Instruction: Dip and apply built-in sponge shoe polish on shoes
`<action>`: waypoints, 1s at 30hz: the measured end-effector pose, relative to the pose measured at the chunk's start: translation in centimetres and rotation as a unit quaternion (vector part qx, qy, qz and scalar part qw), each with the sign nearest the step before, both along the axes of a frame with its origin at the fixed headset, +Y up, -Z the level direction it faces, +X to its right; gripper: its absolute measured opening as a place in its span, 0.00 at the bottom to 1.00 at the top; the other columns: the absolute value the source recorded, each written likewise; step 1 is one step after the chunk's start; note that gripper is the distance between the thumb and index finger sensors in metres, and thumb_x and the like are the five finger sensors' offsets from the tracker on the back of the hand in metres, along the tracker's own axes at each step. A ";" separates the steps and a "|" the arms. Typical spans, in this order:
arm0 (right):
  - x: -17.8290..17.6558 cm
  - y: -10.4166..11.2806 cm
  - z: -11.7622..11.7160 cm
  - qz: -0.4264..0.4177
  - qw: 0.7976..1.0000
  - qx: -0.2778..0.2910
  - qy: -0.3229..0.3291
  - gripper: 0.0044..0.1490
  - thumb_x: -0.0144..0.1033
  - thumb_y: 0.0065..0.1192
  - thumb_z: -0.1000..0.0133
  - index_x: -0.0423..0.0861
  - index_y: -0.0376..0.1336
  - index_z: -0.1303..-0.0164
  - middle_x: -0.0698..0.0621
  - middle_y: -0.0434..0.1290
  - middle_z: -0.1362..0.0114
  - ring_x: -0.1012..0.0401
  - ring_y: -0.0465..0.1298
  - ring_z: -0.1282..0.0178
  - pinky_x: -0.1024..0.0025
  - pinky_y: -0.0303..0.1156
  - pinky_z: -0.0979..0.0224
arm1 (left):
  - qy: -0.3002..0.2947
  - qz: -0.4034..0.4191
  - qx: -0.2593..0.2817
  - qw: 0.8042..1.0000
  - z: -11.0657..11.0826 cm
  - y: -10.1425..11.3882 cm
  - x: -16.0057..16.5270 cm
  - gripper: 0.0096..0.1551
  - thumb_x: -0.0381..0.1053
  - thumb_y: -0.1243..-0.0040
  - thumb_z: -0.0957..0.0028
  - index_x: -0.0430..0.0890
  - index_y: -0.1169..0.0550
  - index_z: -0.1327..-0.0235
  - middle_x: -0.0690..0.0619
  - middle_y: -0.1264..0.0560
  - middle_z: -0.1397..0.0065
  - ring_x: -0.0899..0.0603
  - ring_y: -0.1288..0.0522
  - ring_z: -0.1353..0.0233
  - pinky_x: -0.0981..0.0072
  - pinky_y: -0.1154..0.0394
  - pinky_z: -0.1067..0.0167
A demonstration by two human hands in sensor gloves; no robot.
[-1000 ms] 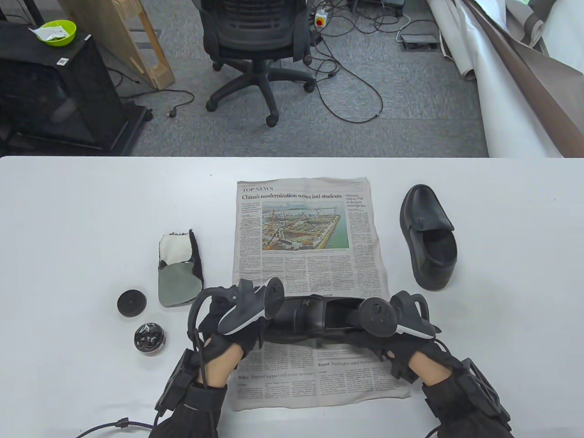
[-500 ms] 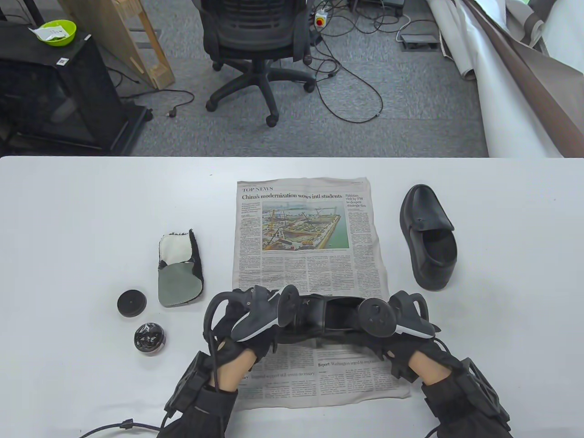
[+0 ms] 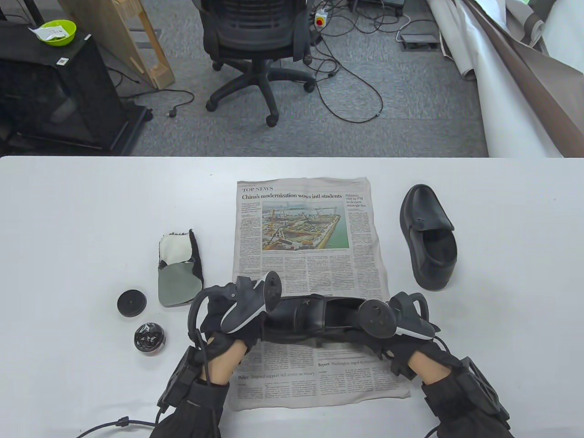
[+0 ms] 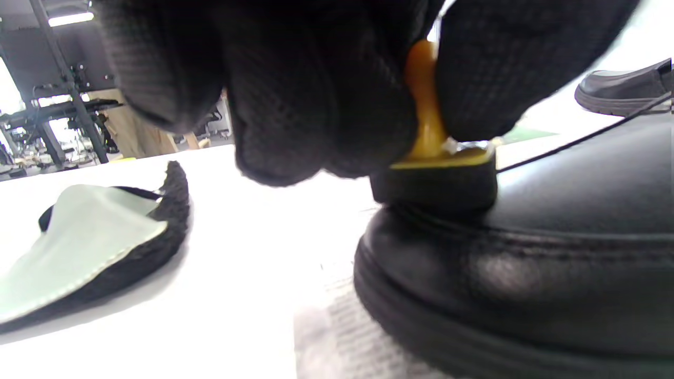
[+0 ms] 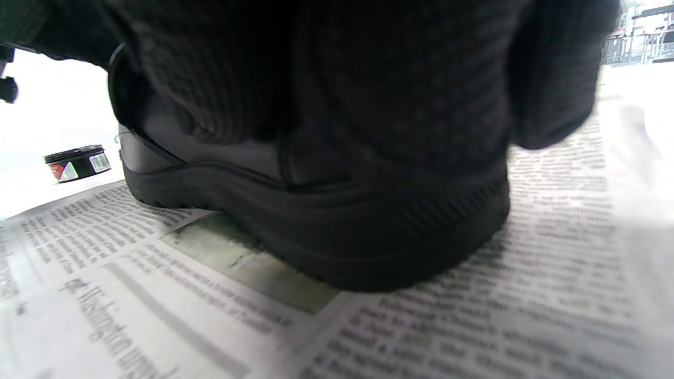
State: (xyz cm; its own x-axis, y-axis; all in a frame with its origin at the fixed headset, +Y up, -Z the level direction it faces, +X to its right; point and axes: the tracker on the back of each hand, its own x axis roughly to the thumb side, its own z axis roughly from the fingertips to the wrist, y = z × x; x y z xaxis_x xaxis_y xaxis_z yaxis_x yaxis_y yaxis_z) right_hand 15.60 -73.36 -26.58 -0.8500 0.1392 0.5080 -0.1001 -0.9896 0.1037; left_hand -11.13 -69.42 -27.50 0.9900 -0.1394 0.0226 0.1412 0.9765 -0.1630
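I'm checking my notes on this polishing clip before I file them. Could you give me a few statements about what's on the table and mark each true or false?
1. The left hand presses a sponge applicator onto the shoe on the newspaper. True.
2. The second shoe also lies on the newspaper. False: it sits on the bare table, right of the paper.
3. The polish tin is closed. False: it is open; its lid lies beside it.
4. The right hand holds the shoe's heel end. True.
5. A cloth mitt lies left of the newspaper. True.
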 end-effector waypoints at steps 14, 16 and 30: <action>-0.1 -0.1 0.2 0.004 1.000 -0.008 -0.004 0.26 0.57 0.70 0.58 0.57 0.77 0.55 0.55 0.79 0.55 0.67 0.84 0.76 0.61 0.82 0.43 | -0.098 0.065 -0.043 0.992 2.3 0.4 3.0 0.27 0.60 0.26 0.55 0.51 0.18 0.45 0.54 0.11 0.52 0.49 0.13 0.52 0.51 0.19 0.41; -0.1 -0.1 0.1 0.003 1.000 -0.014 -0.001 0.25 0.57 0.70 0.59 0.57 0.77 0.55 0.55 0.79 0.54 0.67 0.84 0.76 0.60 0.82 0.43 | -0.103 0.072 -0.017 0.992 2.3 0.4 3.6 0.27 0.61 0.27 0.55 0.51 0.18 0.45 0.54 0.11 0.52 0.50 0.12 0.53 0.51 0.19 0.41; -0.1 -0.1 0.0 0.000 1.000 -0.025 0.005 0.26 0.57 0.71 0.59 0.56 0.78 0.56 0.54 0.78 0.54 0.67 0.83 0.75 0.60 0.81 0.43 | -0.048 0.016 0.038 0.998 -0.7 -0.9 3.6 0.27 0.62 0.28 0.55 0.51 0.17 0.46 0.55 0.11 0.54 0.50 0.12 0.54 0.51 0.19 0.42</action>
